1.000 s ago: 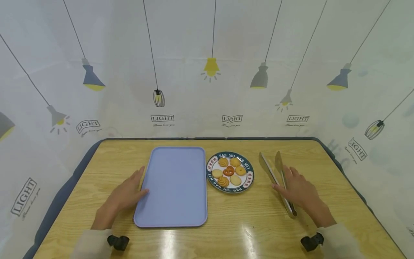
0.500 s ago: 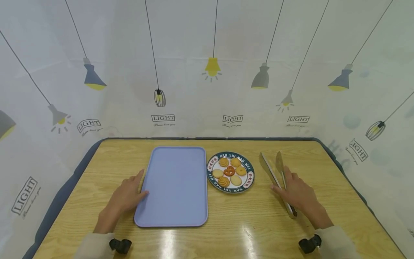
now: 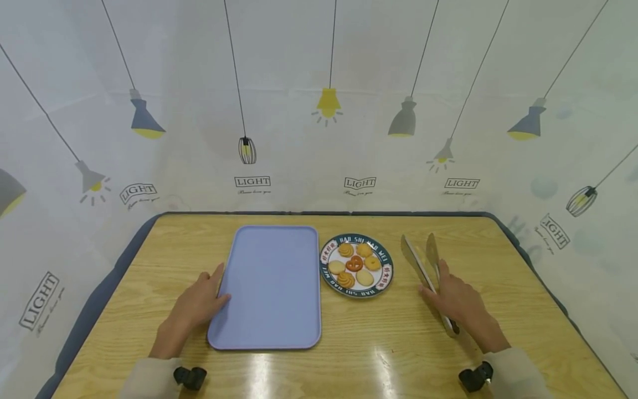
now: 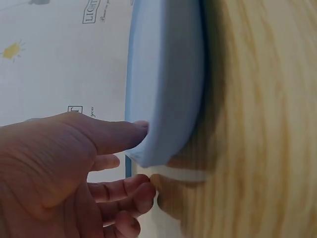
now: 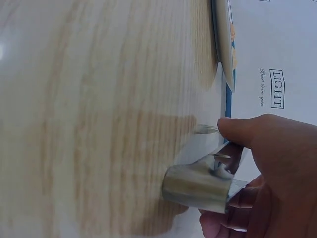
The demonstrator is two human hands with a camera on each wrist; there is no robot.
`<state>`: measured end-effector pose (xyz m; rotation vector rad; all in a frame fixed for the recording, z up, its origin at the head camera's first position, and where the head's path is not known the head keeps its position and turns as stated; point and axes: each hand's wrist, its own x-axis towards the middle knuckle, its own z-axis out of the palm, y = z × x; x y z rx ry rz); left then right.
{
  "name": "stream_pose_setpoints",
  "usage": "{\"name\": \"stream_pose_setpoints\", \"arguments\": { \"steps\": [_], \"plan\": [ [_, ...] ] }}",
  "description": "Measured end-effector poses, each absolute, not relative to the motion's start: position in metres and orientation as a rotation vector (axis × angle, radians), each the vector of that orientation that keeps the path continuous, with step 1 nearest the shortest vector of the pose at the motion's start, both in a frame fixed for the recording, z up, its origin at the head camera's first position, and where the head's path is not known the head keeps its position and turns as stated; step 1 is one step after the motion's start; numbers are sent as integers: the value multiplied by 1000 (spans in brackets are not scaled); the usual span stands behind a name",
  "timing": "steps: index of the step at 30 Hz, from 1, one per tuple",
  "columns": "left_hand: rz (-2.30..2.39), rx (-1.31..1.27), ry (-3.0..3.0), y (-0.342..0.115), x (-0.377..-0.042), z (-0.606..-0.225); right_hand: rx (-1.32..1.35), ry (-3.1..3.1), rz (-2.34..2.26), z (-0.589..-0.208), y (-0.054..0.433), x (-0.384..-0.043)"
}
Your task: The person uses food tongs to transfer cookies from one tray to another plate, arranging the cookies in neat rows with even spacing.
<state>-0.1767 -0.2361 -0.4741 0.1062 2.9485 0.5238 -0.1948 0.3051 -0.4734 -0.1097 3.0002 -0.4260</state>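
In the head view a lilac tray lies on the table. My left hand is at its left edge, thumb over the rim and fingers along the outer side. The left wrist view shows the thumb against the inside of the tray wall and the other fingers curled beside it. On the right, my right hand grips metal tongs between thumb and fingers. Their arms are spread and point away from me. The right wrist view shows the tongs' bent end close above or on the table; the fingers partly hide the arms.
A round plate with a dark green rim stands right of the tray, holding several cookies and a pretzel-shaped one. The wooden table ends at a wall covering printed with lamps.
My right hand has drawn slightly in around the tongs. The left hand stays at the tray edge, and the tray, plate and tongs keep their places; the head view shifts a little.
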Motion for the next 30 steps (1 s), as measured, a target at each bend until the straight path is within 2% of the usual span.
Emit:
{"name": "stream_pose_setpoints", "arguments": {
  "steps": [17,30],
  "plan": [
    [700,161,2793,-236,-177,-474,-233,3145,-675,-466,306,-200],
    [695,212,2821,-239,-177,-477,-390,3098,-624,-443,267,-206]
  ]
}}
